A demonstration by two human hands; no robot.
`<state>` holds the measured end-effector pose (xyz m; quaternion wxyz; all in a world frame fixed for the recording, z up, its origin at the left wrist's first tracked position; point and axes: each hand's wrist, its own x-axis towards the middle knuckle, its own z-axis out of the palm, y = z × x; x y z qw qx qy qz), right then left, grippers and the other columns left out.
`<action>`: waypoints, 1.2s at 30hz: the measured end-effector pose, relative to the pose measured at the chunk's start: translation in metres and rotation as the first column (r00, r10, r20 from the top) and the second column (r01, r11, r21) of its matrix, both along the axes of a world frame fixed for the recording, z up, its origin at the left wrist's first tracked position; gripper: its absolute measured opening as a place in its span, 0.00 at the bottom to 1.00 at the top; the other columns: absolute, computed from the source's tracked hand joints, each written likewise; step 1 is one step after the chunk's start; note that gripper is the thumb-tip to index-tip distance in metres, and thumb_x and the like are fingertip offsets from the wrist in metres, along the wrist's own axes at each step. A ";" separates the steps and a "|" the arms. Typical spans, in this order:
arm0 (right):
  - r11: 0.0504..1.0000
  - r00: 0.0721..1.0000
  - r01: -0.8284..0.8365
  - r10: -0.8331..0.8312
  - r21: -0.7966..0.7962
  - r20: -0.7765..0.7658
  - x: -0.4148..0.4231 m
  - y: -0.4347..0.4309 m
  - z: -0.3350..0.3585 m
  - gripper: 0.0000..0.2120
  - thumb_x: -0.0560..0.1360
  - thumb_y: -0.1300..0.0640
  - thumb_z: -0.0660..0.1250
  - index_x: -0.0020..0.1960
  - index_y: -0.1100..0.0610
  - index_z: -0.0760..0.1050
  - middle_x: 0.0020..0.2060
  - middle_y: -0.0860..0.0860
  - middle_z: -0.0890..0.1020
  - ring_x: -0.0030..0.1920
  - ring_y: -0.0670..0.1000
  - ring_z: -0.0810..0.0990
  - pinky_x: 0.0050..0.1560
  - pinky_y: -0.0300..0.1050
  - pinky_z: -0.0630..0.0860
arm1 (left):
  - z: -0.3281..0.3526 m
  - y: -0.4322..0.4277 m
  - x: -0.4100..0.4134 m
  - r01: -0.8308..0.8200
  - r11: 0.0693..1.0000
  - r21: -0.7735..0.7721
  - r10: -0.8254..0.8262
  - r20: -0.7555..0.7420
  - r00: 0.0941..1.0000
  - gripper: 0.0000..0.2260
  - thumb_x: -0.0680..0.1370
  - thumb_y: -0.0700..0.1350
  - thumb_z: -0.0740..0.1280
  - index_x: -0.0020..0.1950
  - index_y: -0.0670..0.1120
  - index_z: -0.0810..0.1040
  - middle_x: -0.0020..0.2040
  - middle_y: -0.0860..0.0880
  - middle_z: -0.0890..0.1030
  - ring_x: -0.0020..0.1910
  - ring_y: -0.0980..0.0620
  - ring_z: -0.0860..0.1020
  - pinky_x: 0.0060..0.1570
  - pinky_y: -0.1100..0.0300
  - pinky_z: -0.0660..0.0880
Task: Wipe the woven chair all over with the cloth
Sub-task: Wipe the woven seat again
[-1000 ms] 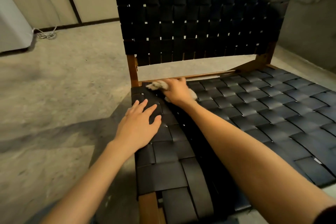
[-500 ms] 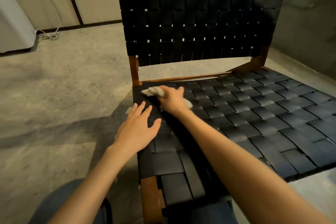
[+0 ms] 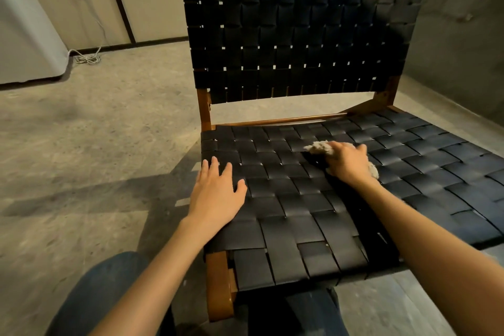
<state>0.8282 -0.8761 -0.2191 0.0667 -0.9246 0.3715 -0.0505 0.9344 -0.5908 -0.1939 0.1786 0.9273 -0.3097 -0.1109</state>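
The woven chair (image 3: 300, 35) has black straps on a brown wooden frame and fills the middle of the head view. My right hand (image 3: 347, 163) grips a crumpled pale cloth (image 3: 319, 147) and presses it on the middle of the seat, toward the back. Most of the cloth is hidden under the hand. My left hand (image 3: 216, 194) rests flat on the seat's left edge, fingers straight and spread.
Bare concrete floor (image 3: 95, 144) surrounds the chair. A white appliance (image 3: 24, 35) stands at the far left with a coiled cable (image 3: 86, 58) beside it. A grey wall (image 3: 461, 49) lies close behind the chair on the right. My knees in dark jeans (image 3: 98, 297) are below.
My right hand has slid the cloth from the seat's back-left corner rightward to the middle of the seat. My left hand has stayed on the left edge.
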 end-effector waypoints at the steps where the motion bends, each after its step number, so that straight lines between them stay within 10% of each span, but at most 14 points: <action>1: 0.999 1.000 0.020 -0.021 0.033 0.022 0.004 0.008 0.000 0.24 0.72 0.54 0.69 0.67 0.47 0.70 0.60 0.56 0.77 0.58 0.63 0.69 0.56 0.53 0.67 | 0.000 -0.001 0.000 -0.004 1.000 -0.006 0.004 0.002 1.000 0.26 0.82 0.56 0.53 0.77 0.47 0.54 0.78 0.44 0.48 0.77 0.46 0.45 0.73 0.54 0.45; 11: 0.879 0.845 -0.445 0.350 0.169 0.405 0.070 0.156 0.007 0.14 0.77 0.56 0.61 0.62 0.47 0.73 0.53 0.47 0.81 0.56 0.52 0.75 0.55 0.48 0.59 | -0.001 0.007 -0.002 -0.032 0.987 -0.157 0.028 -0.031 0.999 0.23 0.82 0.50 0.56 0.75 0.45 0.61 0.77 0.47 0.56 0.77 0.50 0.49 0.73 0.57 0.49; 18: 0.996 0.996 -0.088 0.088 0.012 -0.023 -0.033 0.038 0.021 0.27 0.73 0.53 0.68 0.70 0.45 0.67 0.66 0.52 0.73 0.61 0.61 0.67 0.56 0.54 0.69 | 0.005 0.007 -0.006 -0.068 0.987 -0.147 0.060 -0.062 0.996 0.23 0.82 0.51 0.56 0.76 0.47 0.60 0.78 0.48 0.55 0.77 0.51 0.49 0.73 0.56 0.50; 29: 0.923 0.916 -0.338 0.277 0.183 0.291 0.021 0.176 0.017 0.16 0.76 0.56 0.61 0.63 0.47 0.72 0.55 0.49 0.80 0.58 0.56 0.72 0.55 0.50 0.64 | 0.013 0.012 -0.013 -0.115 0.978 -0.173 0.103 -0.079 0.992 0.20 0.82 0.46 0.57 0.74 0.46 0.64 0.77 0.47 0.58 0.76 0.50 0.52 0.72 0.57 0.52; 36: 0.986 0.984 -0.166 0.166 -0.004 0.063 -0.065 0.069 0.030 0.18 0.74 0.53 0.64 0.64 0.48 0.72 0.59 0.52 0.78 0.56 0.61 0.68 0.49 0.52 0.69 | 0.012 0.025 -0.034 -0.077 0.990 -0.119 0.069 -0.065 0.995 0.21 0.82 0.50 0.57 0.75 0.49 0.62 0.77 0.47 0.56 0.77 0.49 0.49 0.73 0.53 0.51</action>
